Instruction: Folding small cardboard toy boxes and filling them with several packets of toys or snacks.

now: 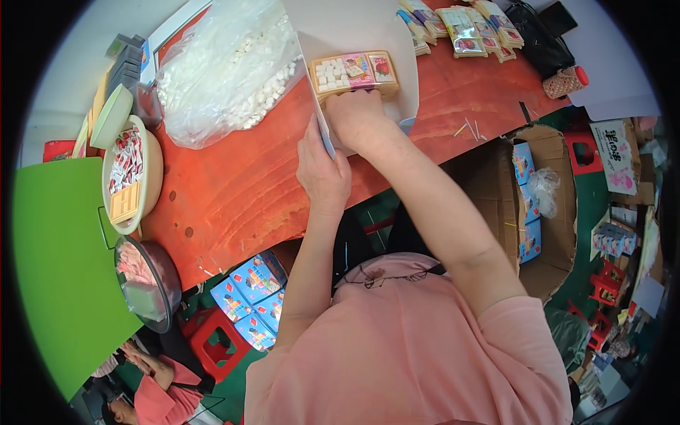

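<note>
An open white cardboard box (397, 21) stands in front of me at the table's near edge, with a bit of blue on its outside. My left hand (324, 170) grips the box's near left wall, thumb on one side and fingers on the other. Inside the box lies a stack of clear-windowed packs (354, 71) showing white cubes beside a pink label and a strawberry picture. My right hand (356, 117) reaches into the box, closed against the near edge of these packs. Its fingertips are hidden beneath them.
On the red table (234, 205), a plastic bag of white cubes (227, 78) lies left, more packs (474, 32) far right. A basin of sachets (152, 177) and a tub (159, 283) stand left. Cartons with blue boxes (255, 290) flank me. Another person (166, 389) sits lower left.
</note>
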A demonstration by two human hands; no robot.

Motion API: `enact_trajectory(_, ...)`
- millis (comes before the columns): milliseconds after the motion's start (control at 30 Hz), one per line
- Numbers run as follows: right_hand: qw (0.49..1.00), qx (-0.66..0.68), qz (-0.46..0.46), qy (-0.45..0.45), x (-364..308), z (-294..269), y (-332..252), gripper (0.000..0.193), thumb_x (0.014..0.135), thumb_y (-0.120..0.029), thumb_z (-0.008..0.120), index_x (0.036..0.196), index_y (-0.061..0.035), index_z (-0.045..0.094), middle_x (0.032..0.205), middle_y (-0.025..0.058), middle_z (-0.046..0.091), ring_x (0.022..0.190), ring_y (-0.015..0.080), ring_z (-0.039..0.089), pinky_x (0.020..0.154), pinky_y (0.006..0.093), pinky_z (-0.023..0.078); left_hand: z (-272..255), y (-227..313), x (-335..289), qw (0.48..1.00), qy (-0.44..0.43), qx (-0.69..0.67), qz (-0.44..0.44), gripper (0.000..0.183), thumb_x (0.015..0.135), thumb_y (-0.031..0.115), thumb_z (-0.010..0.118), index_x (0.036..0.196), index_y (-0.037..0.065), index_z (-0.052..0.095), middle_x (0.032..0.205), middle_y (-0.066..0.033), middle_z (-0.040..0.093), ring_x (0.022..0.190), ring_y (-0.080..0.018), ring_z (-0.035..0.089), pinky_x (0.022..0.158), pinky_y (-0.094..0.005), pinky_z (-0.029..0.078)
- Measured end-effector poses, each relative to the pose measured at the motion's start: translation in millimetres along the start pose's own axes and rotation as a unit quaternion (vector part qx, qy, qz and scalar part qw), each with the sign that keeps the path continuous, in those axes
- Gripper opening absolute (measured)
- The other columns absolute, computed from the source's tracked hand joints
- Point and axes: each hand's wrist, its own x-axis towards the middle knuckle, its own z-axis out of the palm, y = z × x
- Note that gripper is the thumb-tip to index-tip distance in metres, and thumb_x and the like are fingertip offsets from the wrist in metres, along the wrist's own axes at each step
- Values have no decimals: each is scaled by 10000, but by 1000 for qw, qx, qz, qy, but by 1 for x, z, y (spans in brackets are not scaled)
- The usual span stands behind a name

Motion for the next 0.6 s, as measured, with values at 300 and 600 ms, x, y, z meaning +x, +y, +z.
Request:
enact_trajectory(300,987,-39,76,138,2,30,-5,327,926,-257,584,1151,-51,702,1185,165,687,1123,354,619,930,583,460,-1,14,3,999,-5,-23,-36,654,875,124,666,1466,-7,417,1285,-225,614,1133,-438,595,906,-512,511)
enact_trajectory(600,959,197,-175,105,-161,-85,29,296,876,-12,563,1148,-40,675,905,151,690,870,356,688,752,447,547,-3,15,1,989,23,-124,-75,758,906,264,706,1509,-29,352,1292,-245,600,1142,-379,635,926,-446,534)
